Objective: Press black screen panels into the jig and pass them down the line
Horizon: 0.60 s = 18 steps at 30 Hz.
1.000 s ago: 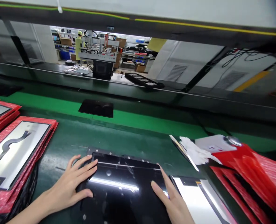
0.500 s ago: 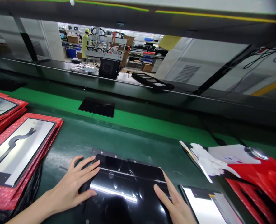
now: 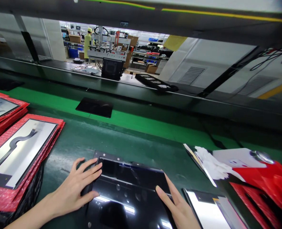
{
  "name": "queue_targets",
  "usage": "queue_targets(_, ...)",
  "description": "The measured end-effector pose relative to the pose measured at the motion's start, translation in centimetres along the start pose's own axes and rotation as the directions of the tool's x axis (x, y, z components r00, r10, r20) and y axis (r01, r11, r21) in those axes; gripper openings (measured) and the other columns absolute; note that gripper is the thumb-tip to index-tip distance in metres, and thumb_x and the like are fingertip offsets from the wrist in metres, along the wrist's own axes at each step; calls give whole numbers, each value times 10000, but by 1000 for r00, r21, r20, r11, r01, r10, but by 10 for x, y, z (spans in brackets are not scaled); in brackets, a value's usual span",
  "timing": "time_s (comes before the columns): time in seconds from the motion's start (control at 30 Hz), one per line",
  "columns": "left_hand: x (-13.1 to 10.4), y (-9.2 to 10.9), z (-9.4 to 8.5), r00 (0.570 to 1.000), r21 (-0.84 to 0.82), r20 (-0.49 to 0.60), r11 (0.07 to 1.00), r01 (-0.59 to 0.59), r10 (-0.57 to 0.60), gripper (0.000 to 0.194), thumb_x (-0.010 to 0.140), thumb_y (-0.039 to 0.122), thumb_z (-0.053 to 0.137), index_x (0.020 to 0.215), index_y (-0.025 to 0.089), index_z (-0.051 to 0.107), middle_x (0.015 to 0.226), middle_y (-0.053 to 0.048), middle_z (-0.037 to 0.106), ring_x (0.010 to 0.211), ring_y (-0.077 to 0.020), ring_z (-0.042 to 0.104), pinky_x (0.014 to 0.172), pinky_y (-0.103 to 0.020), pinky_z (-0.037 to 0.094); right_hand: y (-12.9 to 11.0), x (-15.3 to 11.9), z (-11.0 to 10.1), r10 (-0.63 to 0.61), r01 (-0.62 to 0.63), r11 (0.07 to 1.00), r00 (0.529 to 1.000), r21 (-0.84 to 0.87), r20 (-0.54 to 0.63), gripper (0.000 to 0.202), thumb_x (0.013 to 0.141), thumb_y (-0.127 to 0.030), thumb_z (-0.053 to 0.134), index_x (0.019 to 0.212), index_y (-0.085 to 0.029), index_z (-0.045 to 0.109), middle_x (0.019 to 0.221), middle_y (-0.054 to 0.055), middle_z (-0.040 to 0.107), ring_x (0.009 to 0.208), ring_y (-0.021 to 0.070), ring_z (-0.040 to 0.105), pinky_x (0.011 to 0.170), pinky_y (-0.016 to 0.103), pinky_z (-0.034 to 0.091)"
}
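A glossy black screen panel (image 3: 131, 202) lies between my hands, over a dark base plate (image 3: 111, 156) with small round studs; how firmly it rests there I cannot tell. My left hand (image 3: 80, 186) has its fingers spread, their tips and the thumb touching the panel's left edge. At the right edge, my right hand (image 3: 175, 203) grips the panel, thumb on top and fingers along the side. Light reflections and smudges show on the glass. The panel's near end runs out of view.
Display units on red bubble bags (image 3: 24, 152) are stacked at left. A black panel (image 3: 94, 107) lies on the bright green belt (image 3: 136, 122). At right are a display unit (image 3: 209, 208), white crumpled tissue (image 3: 211, 163), a phone (image 3: 239, 157) and red bags (image 3: 269, 178).
The screen panel has shifted slightly between my hands, showing more of the base plate's upper left corner, and its reflections moved. The panels on the belt moved a little left.
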<state>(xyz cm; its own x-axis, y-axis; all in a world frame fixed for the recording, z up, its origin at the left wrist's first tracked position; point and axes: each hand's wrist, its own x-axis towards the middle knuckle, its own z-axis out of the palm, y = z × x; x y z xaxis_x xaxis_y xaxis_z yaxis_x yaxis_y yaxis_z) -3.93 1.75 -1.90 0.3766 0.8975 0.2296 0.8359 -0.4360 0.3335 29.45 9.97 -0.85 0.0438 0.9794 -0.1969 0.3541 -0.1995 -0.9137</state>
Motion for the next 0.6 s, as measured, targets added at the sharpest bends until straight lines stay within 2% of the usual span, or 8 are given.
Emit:
queue_targets(0.23, -1, 0, 1, 1000, -3, 11, 1000, 5, -5, 622, 967, 386, 527, 1518, 299, 252, 1531, -55, 410, 1454, -279, 285, 1162, -563, 174, -1, 6, 0, -19, 19, 1000, 1000, 4, 14, 800, 798, -609, 638, 1472, -234, 426, 1546, 36, 382, 1458, 256, 255, 1206, 422, 137)
queue_targets(0.43, 0, 0, 1, 1000, -40, -14, 999, -2, 2, 618, 954, 402, 545, 1507, 302, 288, 1495, -75, 462, 1430, -291, 333, 1155, -573, 199, -3, 5, 0, -19, 19, 1000, 1000, 0, -1, 792, 791, -616, 640, 1467, -257, 436, 1543, 7, 387, 1466, 255, 230, 1207, 411, 136)
queue_targets(0.6, -1, 0, 1, 1000, -29, 3, 999, 14, -14, 616, 960, 403, 533, 1511, 304, 275, 1511, -70, 441, 1441, -291, 311, 1151, -588, 198, -3, 3, 1, -17, 17, 1000, 1000, -16, -3, 801, 798, -608, 635, 1479, -248, 417, 1549, 7, 376, 1468, 256, 224, 1207, 414, 134)
